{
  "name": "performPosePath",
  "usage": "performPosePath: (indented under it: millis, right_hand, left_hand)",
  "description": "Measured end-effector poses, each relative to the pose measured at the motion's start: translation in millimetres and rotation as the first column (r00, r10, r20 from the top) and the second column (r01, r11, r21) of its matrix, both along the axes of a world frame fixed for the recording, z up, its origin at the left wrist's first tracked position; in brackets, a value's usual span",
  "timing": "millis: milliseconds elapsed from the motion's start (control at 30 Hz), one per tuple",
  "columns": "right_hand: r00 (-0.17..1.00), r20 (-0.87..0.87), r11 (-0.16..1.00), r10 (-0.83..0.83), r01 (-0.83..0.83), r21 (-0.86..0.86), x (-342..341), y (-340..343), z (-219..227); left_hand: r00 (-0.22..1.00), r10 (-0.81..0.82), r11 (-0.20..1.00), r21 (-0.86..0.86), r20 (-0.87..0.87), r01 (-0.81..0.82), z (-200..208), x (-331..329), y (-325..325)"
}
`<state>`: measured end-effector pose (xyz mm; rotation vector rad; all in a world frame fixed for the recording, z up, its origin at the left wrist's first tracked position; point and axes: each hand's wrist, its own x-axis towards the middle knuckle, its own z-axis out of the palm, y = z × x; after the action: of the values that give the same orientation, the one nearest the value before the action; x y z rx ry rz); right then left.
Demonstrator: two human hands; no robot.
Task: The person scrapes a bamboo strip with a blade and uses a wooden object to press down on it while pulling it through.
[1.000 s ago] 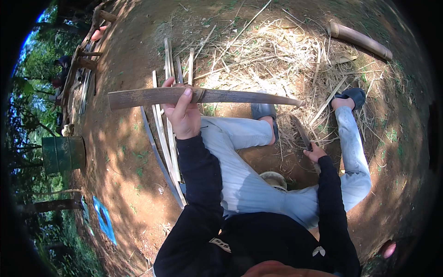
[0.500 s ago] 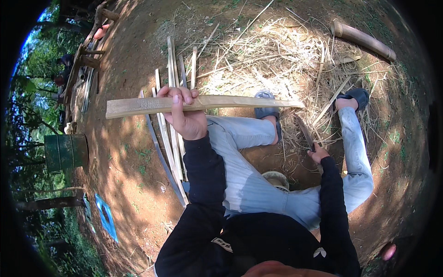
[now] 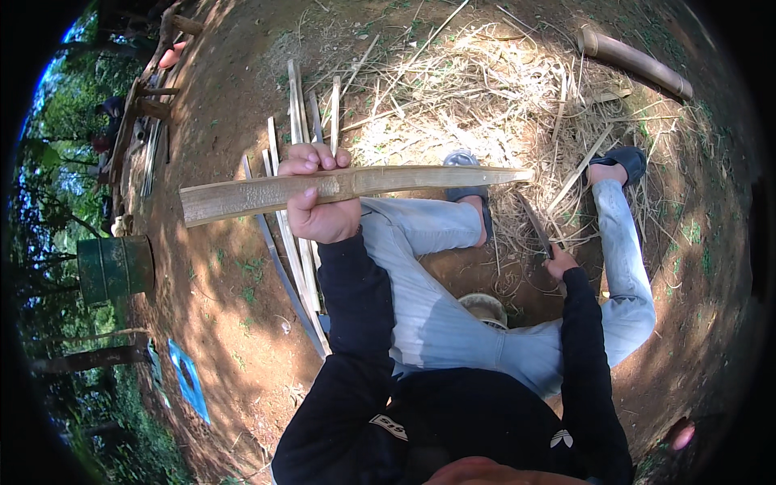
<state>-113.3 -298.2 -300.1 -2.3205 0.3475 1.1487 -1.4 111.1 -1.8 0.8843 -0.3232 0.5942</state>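
A split bamboo slat lies crosswise in front of me, its broad end to the left and its narrow tip to the right. My left hand is closed round it left of the middle, fingers over the far edge and thumb on the near side. Lower on the right, my right hand grips the handle of a long-bladed knife. The blade points up and away, its end just under the slat's narrow tip and seemingly apart from it. Pale bamboo strips lie on the ground beneath and beyond my left hand.
Curly bamboo shavings cover the ground around my sandalled feet. A bamboo pole lies at the far right. Between my legs is a pale round object, partly hidden. To the left stand a green drum and a blue panel.
The slat has rolled in my left hand, showing more of its broad face, and its left end has dipped toward me. My fingers have shifted on it. My right hand and the knife barely moved.
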Motion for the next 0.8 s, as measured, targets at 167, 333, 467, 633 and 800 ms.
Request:
performPosePath:
  millis: [167, 333, 467, 633, 800]
  right_hand:
    - [0.996, 0.067, 0.998, 0.055, -0.054, -0.028, -4.9, -5.9, -16.3]
    - [0.994, 0.063, 0.996, 0.09, -0.091, 0.016, -5.9, -2.9, -14.2]
    - [0.997, -0.029, 0.997, 0.076, -0.076, 0.001, -1.7, 0.4, -10.7]
    - [0.985, 0.075, 0.988, -0.154, 0.153, 0.018, -6.7, -9.9, -14.8]
    - [0.87, -0.07, 0.854, -0.487, 0.492, 0.17, 9.4, 1.8, 56.2]
  left_hand:
    - [0.998, -0.05, 0.999, 0.024, 0.033, 0.049, -4.3, -3.0, 3.7]
    - [0.998, -0.057, 0.998, 0.04, 0.031, 0.056, -3.5, -4.9, 7.4]
    - [1.0, -0.025, 0.998, 0.063, 0.002, 0.024, -0.5, -2.8, 6.0]
    - [0.991, -0.066, 0.997, 0.033, -0.118, 0.07, 9.4, -2.9, -13.3]
    - [0.926, -0.375, 0.908, 0.213, 0.031, 0.361, 15.5, -19.3, -22.3]
